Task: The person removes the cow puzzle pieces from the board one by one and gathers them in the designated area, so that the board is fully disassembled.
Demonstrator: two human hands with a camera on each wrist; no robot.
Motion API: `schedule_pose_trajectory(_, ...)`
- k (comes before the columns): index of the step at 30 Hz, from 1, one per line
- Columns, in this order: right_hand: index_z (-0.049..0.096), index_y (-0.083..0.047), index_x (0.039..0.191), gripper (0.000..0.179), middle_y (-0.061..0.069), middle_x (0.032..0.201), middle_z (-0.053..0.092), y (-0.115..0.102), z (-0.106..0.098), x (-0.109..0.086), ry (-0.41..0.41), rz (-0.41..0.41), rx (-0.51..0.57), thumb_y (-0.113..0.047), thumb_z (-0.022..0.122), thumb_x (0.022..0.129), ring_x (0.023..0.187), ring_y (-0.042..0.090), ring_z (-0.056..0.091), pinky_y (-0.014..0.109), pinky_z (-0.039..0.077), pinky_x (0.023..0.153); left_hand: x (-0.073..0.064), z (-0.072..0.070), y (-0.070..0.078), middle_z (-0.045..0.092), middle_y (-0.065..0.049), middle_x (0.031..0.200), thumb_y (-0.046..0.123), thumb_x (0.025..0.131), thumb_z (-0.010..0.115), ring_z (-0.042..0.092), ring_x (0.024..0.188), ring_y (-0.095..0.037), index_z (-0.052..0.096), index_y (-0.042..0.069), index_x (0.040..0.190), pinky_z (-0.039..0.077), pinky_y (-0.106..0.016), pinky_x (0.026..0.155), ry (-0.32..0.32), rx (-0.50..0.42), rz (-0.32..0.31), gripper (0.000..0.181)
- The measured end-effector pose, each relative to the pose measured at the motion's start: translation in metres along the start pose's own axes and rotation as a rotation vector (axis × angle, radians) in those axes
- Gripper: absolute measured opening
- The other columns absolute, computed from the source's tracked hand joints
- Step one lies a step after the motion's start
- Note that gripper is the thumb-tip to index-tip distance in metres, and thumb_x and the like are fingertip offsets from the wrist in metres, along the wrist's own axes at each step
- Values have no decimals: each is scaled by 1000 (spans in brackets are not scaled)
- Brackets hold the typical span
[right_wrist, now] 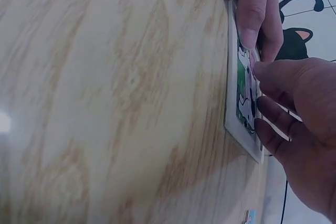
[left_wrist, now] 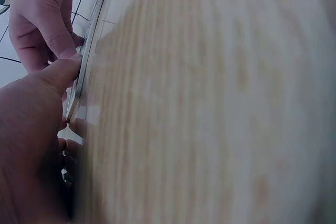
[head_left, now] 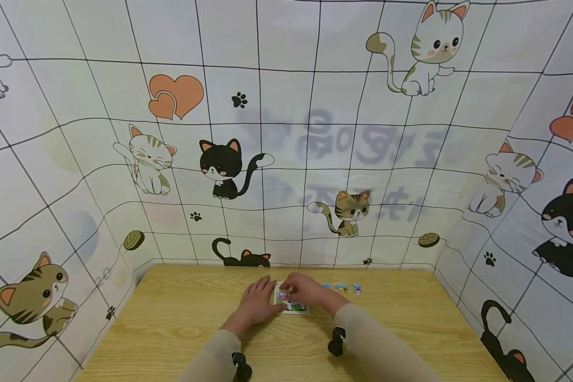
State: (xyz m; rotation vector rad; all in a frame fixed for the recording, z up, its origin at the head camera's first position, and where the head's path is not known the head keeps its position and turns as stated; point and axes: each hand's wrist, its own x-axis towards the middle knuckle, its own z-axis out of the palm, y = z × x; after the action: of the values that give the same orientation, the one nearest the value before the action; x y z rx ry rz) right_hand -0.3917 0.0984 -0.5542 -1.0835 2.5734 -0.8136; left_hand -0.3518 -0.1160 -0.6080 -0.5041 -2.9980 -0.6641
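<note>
A small picture puzzle board with a white border and a bright cartoon picture lies on the table. My left hand rests along its left side, fingers stretched forward, the thumb on the picture near the lower left. In the right wrist view that left thumb presses on the board's face. From the right, my right hand reaches over the upper part of the board, fingers bent down. Its fingertips touch the picture and border; I cannot tell whether a piece is between them. The left wrist view shows the board edge-on.
Several small colourful puzzle pieces lie right of the board, partly behind my right hand. The wooden table ends at a white cloth backdrop with a grid and cartoon cats, which also hangs at both sides.
</note>
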Motion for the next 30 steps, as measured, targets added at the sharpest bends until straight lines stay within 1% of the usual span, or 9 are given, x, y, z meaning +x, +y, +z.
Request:
schedule_pose_trajectory(4, 70, -7, 127, 30, 9, 114, 61, -1, 0, 3, -28, -28, -24, -8, 69, 97, 94, 13, 61, 27, 53, 84, 1, 3, -3, 30, -11, 164, 72, 90, 58, 26, 151, -32, 42, 15, 156, 21, -61, 118, 6, 5, -3, 89)
schedule_pose_trajectory(7, 70, -8, 128, 31, 9, 114, 61, -1, -1, 4, -56, -38, -48, -7, 69, 97, 93, 14, 59, 27, 52, 83, 1, 3, -2, 29, -11, 164, 73, 89, 57, 25, 151, -32, 41, 15, 156, 21, -60, 118, 0, 12, -5, 90)
schedule_pose_trajectory(13, 69, -9, 131, 32, 5, 113, 62, -3, -2, 5, -107, -56, -83, -8, 67, 99, 90, 7, 57, 24, 52, 80, -1, 0, 0, 28, -14, 164, 74, 90, 55, 25, 151, -35, 40, 12, 156, 20, -62, 118, -7, 13, -4, 92)
schedule_pose_trajectory(16, 69, -10, 131, 33, 4, 115, 62, -3, -2, 6, -121, -52, -84, -9, 67, 99, 91, 5, 57, 24, 53, 80, -3, -3, 2, 30, -15, 163, 70, 91, 58, 26, 150, -36, 41, 10, 155, 21, -63, 117, -6, 4, 0, 89)
schedule_pose_trajectory(20, 69, -11, 131, 33, 3, 115, 62, -4, -3, 7, -121, -39, -75, -9, 68, 98, 93, 6, 58, 24, 53, 81, -3, -4, 3, 32, -17, 161, 68, 92, 60, 29, 148, -38, 43, 9, 153, 23, -65, 115, 4, -5, 13, 87)
schedule_pose_trajectory(24, 69, -11, 130, 32, 4, 114, 62, -2, -2, 7, -114, -32, -64, -9, 68, 98, 93, 7, 58, 25, 53, 81, -3, -3, 3, 31, -16, 162, 70, 91, 58, 27, 149, -37, 42, 10, 154, 22, -64, 116, -1, -7, 8, 89)
schedule_pose_trajectory(25, 69, -11, 130, 32, 4, 114, 62, -1, -2, 7, -113, -32, -63, -9, 68, 98, 93, 8, 58, 25, 53, 82, -3, -4, 4, 30, -16, 163, 70, 90, 60, 26, 150, -37, 42, 10, 155, 20, -63, 117, -9, -11, -1, 90)
schedule_pose_trajectory(30, 68, -12, 130, 32, 5, 115, 61, -1, -2, 6, -118, -23, -46, -9, 68, 98, 94, 8, 58, 27, 53, 82, -2, 0, 1, 29, -13, 164, 72, 90, 58, 25, 151, -34, 40, 12, 156, 19, -61, 119, -2, 4, -6, 90)
